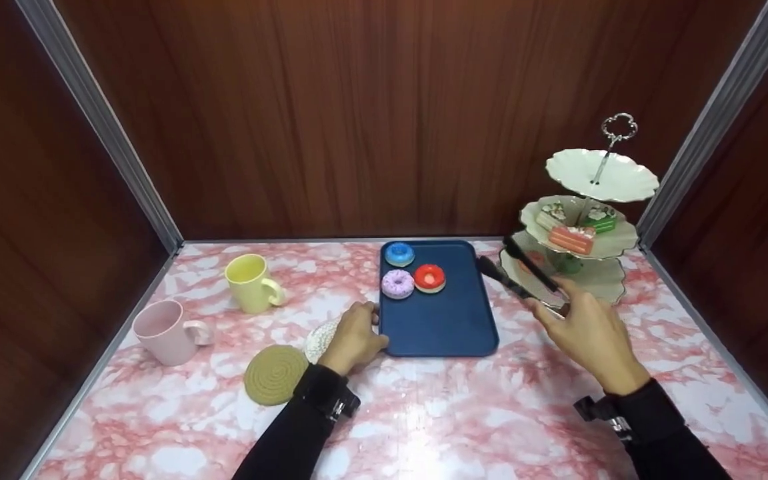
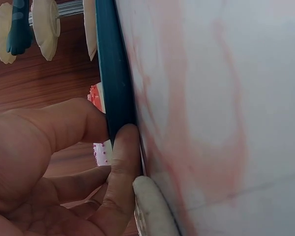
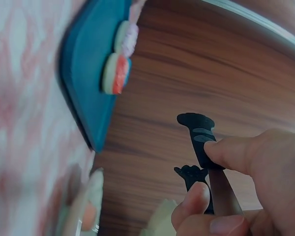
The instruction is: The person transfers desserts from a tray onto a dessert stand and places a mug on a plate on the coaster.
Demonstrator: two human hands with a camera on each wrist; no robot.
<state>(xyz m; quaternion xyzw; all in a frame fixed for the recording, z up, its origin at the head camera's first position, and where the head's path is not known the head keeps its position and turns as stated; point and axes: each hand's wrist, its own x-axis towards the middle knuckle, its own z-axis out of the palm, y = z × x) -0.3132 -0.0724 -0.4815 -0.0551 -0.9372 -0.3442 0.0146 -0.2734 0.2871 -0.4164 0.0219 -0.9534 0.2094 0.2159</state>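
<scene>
One pink mug [image 1: 168, 343], one yellow mug [image 1: 249, 293] standing frame left; tan coaster [image 1: 276, 375] lying lower left. My left hand [image 1: 354, 340] pinching left edge of navy tray [image 1: 451, 327], mid-frame. Blue doughnut [image 1: 399, 253], purple doughnut [image 1: 389, 285], red doughnut [image 1: 430, 269] sitting at tray's upper left; likely sliding if I'm tipping that edge. Right of centre, tongs [image 1: 532, 267], tips parted, poking from grip of my right hand [image 1: 587, 330] near tiered stand [image 1: 571, 167]; careless swing possibly knocking pink cake slice [image 1: 571, 241] loose.

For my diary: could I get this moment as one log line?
Left hand: holds tray edge | Right hand: holds tongs near cake stand | Tray: three doughnuts | Middle plate: three cake slices
</scene>
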